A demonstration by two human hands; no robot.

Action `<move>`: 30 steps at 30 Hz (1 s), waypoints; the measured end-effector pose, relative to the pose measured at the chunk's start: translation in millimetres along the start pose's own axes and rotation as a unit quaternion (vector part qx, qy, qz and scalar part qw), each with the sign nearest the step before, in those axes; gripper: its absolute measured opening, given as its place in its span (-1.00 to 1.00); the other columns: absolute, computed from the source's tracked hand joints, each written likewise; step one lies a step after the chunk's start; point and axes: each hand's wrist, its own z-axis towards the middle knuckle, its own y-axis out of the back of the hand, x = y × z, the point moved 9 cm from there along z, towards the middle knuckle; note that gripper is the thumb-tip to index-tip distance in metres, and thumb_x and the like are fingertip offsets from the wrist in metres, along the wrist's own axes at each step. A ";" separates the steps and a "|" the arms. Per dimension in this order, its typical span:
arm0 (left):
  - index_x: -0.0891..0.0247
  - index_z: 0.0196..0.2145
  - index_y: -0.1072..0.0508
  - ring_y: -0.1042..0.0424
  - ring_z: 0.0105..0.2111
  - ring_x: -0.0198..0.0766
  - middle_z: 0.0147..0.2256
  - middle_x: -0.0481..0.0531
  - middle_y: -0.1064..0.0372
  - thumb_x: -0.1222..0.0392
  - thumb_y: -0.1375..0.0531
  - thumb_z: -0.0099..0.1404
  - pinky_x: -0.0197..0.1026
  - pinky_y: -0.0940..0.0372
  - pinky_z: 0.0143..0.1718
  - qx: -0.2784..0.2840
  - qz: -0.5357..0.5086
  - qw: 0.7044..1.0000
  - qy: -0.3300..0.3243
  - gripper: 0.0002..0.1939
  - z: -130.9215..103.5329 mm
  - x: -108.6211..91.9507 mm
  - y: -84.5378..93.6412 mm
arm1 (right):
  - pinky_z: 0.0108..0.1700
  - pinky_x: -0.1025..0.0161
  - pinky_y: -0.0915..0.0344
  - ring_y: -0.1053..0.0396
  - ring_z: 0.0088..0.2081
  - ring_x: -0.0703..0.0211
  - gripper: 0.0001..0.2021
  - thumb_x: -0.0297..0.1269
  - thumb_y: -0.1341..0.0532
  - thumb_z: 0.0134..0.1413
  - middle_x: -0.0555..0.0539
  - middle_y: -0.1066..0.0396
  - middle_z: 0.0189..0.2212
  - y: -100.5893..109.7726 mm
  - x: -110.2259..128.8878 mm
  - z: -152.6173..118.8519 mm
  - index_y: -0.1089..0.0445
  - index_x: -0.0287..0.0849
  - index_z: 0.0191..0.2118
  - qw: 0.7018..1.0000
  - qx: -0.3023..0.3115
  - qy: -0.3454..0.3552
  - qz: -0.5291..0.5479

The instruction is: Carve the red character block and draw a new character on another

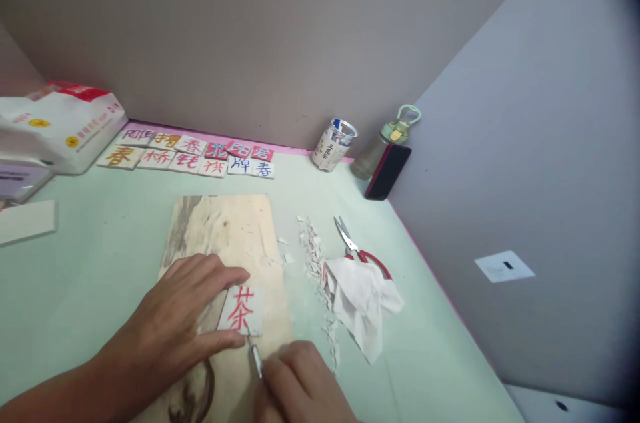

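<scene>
Pale green worktop [90, 256] edged pink; white tile [242, 310] bears a red character; blond wooden board [225, 229] with dark grain; red-handled scissors [361, 251]; white tissue [363, 299]; black phone [387, 171]; row of tiles [187, 153] in red, orange, blue

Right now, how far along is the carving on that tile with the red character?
Looks done: about a dozen lettered tiles lined up by the wall, and a trail of white chips beside the wooden board. In hand: left hand pins the red-character tile; right hand works a small blade at its lower edge. How much remains is unclear.
</scene>
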 end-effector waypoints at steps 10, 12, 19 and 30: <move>0.00 0.13 -0.35 -0.34 -0.07 -0.04 -0.09 -0.06 -0.40 -0.23 -0.33 0.32 -0.09 -0.11 0.02 -0.023 -0.037 0.998 0.037 -0.46 -4.3 1.8 -1.1 | -0.37 0.26 -0.33 -0.37 -0.39 0.17 -0.77 -0.62 -0.12 0.19 -0.07 -0.41 -0.38 18.5 -55.4 -10.4 -0.34 -0.14 -0.18 0.965 -0.064 -0.152 0.203; -0.01 0.15 -0.33 -0.35 -0.08 -0.06 -0.09 -0.06 -0.40 -0.20 -0.35 0.31 -0.10 -0.13 0.00 -0.009 -0.036 0.999 0.017 -0.45 -4.2 -1.2 -3.4 | -0.42 0.28 -0.31 -0.35 -0.43 0.18 -0.78 -0.61 -0.12 0.15 -0.05 -0.42 -0.42 16.1 -48.4 -9.1 -0.34 -0.13 -0.21 0.964 -0.073 -0.121 0.224; -0.01 0.03 -0.44 -0.38 -0.10 -0.06 -0.12 -0.04 -0.40 -0.11 -0.39 0.28 -0.12 -0.21 -0.04 -0.015 -0.063 0.997 0.044 -0.58 -1.1 -3.7 0.6 | -0.31 0.27 -0.42 -0.49 -0.37 0.14 -0.89 -0.39 -0.21 0.28 -0.06 -0.51 -0.37 14.5 -87.0 -10.1 -0.49 -0.10 -0.17 0.930 -0.009 -0.246 0.273; -0.11 0.15 -0.43 -0.51 -0.02 -0.09 0.02 -0.04 -0.52 0.05 -0.28 0.38 -0.19 -0.36 0.01 0.026 -0.216 0.971 0.096 -0.61 -4.6 -21.2 -1.0 | -0.19 0.25 -0.45 -0.51 -0.29 0.15 -0.70 -0.26 -0.37 0.14 -0.07 -0.59 -0.19 -7.4 -102.8 -15.1 -0.49 -0.10 0.01 0.808 -0.005 -0.378 0.452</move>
